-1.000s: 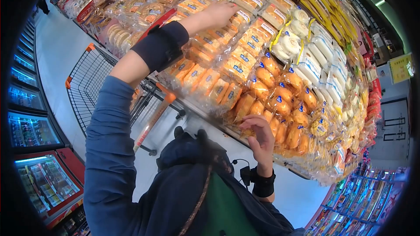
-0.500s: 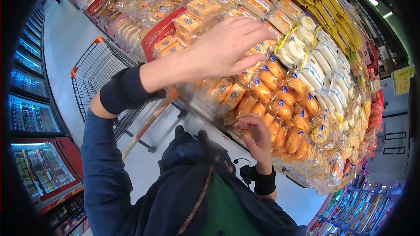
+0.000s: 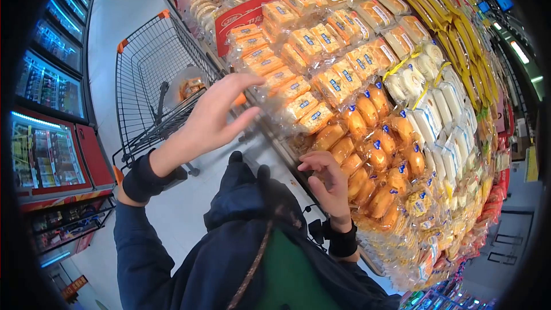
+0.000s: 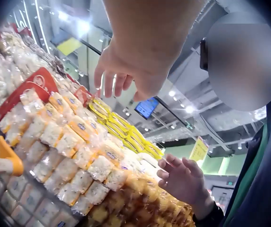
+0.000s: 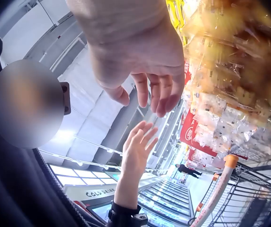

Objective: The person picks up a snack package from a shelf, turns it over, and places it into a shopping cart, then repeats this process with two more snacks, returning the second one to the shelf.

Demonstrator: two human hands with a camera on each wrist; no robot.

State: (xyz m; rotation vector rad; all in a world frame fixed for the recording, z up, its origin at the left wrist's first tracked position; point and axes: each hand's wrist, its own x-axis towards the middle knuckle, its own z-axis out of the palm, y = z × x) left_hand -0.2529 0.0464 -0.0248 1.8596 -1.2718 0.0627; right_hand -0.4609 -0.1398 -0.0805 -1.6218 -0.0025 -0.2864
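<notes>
Bright overhead store lighting, fisheye bending and dark vignetting at edges, ceiling-lamp glare and soft blur in wrist views.

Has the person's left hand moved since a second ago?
Yes. The left hand has pulled back from the upper bread packs on the shelf, down toward the shopping cart, fingers relaxed and empty.

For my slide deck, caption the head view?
Both hands, left and right, held open beside bagged buns.
</notes>
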